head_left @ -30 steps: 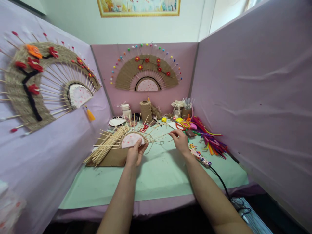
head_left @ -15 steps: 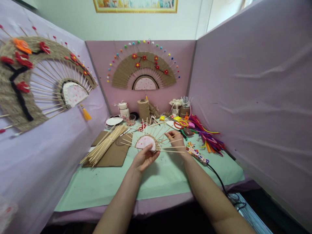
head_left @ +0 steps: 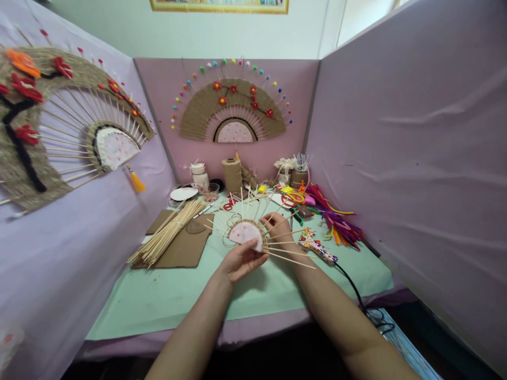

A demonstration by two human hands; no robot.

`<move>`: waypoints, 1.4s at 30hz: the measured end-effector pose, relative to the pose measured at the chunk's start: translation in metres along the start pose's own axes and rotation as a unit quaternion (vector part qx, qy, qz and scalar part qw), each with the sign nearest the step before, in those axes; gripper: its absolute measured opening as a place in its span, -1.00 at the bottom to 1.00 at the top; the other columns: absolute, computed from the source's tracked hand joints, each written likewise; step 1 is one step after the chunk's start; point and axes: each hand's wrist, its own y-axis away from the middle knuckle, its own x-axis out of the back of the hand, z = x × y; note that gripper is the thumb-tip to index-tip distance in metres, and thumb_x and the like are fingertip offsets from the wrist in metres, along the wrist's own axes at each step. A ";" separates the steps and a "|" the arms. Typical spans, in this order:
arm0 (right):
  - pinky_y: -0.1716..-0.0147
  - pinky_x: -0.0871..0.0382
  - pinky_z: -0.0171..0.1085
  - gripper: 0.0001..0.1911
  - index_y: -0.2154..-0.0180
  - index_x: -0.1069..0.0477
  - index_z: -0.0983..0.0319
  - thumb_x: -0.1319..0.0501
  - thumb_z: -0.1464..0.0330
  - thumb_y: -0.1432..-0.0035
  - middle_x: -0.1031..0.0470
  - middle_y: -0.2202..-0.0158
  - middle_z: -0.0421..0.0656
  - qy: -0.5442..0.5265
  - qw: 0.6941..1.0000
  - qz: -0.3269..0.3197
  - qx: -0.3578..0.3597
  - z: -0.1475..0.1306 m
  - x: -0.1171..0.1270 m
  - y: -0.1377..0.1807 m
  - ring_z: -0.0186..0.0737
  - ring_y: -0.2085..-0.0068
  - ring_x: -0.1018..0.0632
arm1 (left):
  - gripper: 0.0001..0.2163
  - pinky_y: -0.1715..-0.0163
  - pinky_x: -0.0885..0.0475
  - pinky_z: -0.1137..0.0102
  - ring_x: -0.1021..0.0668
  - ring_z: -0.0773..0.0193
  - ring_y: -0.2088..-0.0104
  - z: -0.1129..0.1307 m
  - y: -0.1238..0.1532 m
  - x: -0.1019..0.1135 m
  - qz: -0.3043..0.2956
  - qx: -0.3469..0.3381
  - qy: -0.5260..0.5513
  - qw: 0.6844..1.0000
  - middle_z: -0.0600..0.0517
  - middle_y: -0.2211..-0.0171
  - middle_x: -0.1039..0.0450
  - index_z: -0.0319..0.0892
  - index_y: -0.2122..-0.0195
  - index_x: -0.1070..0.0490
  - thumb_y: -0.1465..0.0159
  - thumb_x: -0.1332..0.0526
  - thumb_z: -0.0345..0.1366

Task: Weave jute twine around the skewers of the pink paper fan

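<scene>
A small fan frame (head_left: 244,233) has a half-round pink patterned centre, a twine-wrapped rim and thin wooden sticks spreading outward. My left hand (head_left: 242,261) grips it at the lower right of the half-round, thumb on the front. Behind the sticks on the right is my right hand (head_left: 276,226), its thumb and fingers pinched together close to the rim. What they pinch is too small to make out. Thin twine (head_left: 227,241) loops at the frame's left side.
A bundle of wooden sticks (head_left: 172,232) lies on cardboard (head_left: 194,250) at left. A glue gun (head_left: 319,249) with a black cord lies at right, near colourful pipe cleaners (head_left: 340,221). A twine spool (head_left: 232,177) stands behind. Finished fans (head_left: 235,108) hang on the partitions.
The fan frame has shifted slightly right and tilted clockwise in my left hand. My right hand has moved left, closer to the rim. The whole view has shifted a little.
</scene>
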 end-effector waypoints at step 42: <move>0.23 -0.35 -0.27 -0.64 0.09 -0.37 0.14 -0.22 0.23 -0.03 -0.47 0.16 -0.15 -0.385 0.889 -0.222 -0.114 -0.037 -0.007 0.018 -0.28 0.24 -0.48 | -0.82 0.33 -0.53 0.48 -0.59 0.30 0.35 0.021 -0.001 0.004 0.024 -0.091 0.090 0.991 -0.08 0.36 -0.54 -0.33 0.20 -0.39 -0.28 -0.03 -0.46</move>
